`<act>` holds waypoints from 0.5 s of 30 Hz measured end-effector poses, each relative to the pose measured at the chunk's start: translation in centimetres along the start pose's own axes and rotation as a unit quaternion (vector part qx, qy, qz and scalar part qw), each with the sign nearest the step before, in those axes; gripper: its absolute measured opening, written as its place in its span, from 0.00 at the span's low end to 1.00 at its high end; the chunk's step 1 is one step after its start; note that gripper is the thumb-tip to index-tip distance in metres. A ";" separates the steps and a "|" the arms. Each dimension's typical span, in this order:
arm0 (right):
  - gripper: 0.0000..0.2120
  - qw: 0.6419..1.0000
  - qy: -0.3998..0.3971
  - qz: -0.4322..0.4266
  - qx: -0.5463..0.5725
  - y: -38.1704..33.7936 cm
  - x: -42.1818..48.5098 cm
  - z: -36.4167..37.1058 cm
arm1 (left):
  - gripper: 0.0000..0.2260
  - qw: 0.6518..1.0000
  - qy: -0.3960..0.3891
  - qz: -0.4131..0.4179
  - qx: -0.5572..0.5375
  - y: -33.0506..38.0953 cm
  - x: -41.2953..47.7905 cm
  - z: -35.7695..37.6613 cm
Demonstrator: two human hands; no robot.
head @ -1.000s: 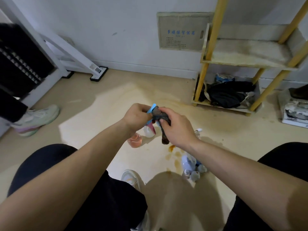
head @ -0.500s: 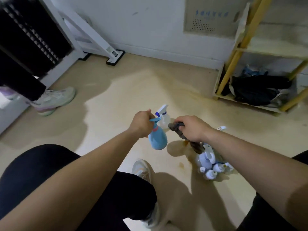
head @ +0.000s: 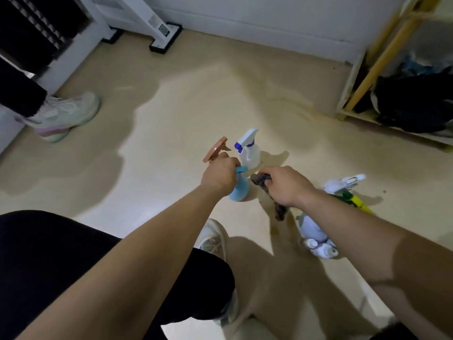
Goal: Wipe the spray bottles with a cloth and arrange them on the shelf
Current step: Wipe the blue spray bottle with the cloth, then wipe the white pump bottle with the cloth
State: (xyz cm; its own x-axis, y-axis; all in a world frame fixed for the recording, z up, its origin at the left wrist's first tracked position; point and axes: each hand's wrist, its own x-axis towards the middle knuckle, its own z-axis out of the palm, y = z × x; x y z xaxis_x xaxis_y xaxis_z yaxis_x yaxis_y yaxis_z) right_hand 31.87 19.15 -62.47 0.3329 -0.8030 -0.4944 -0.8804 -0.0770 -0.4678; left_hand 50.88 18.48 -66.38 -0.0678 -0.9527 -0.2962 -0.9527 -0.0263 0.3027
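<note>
Two-handed hold — left hand [head: 219, 176] grips the pale-blue plastic spray bottle [head: 239, 193] steady by its neck; right hand [head: 286, 186] clutches the dark crumpled cloth [head: 260, 179].

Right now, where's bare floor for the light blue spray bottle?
Open beige floor left of the pink-triggered bottle toward the pale sneaker, and beyond the clear bottle with white trigger up to the yellow wooden shelf. Crowded beneath the right hand: clustered white bottles.
</note>
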 end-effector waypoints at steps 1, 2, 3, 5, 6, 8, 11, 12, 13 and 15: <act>0.18 1.000 0.004 0.001 0.004 0.1 0.1 0.0 | 0.10 1.000 0.007 0.003 -0.002 0.0 0.1 0.1; 0.18 1.000 0.008 0.002 0.006 0.3 0.1 -0.1 | 0.11 1.000 0.011 0.002 -0.005 0.0 0.2 0.2; 0.18 1.000 0.010 0.003 0.010 0.5 0.1 -0.2 | 0.11 1.000 0.011 0.000 -0.009 -0.1 0.3 0.3; 0.19 1.000 0.017 0.005 0.019 0.8 -0.1 -0.4 | 0.09 1.000 0.011 -0.007 -0.015 -0.3 0.4 0.3; 0.19 0.999 0.022 0.007 0.024 0.9 -0.3 -0.5 | 0.09 1.000 0.012 -0.009 -0.013 -0.4 0.5 0.3; 0.19 0.999 0.031 0.010 0.036 1.1 -0.6 -0.8 | 0.10 1.000 0.015 -0.009 -0.010 -0.4 0.5 0.2; 0.17 0.998 0.040 0.009 0.046 1.1 -1.3 -1.7 | 0.15 1.000 -0.010 -0.016 -0.005 -0.4 0.4 -0.2; 0.17 0.997 0.044 0.009 0.055 1.0 -1.6 -2.2 | 0.16 1.000 -0.014 -0.014 -0.003 -0.2 0.3 -0.5; 0.16 0.997 0.051 0.005 0.063 1.0 -2.0 -2.9 | 0.17 1.000 -0.012 -0.011 -0.006 0.0 0.3 -0.9; 0.15 0.995 0.073 -0.007 0.069 1.0 -2.9 -4.6 | 0.17 1.000 -0.006 -0.019 -0.025 0.8 0.0 -2.3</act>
State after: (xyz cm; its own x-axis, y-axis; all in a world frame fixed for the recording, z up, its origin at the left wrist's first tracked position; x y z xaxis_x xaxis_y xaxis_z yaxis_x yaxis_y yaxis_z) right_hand 28.47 18.71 -58.09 0.2824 -0.8808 -0.3800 -0.8184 -0.0145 -0.5744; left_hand 50.76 17.74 -64.09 -0.0361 -0.9473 -0.3184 -0.9390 -0.0769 0.3352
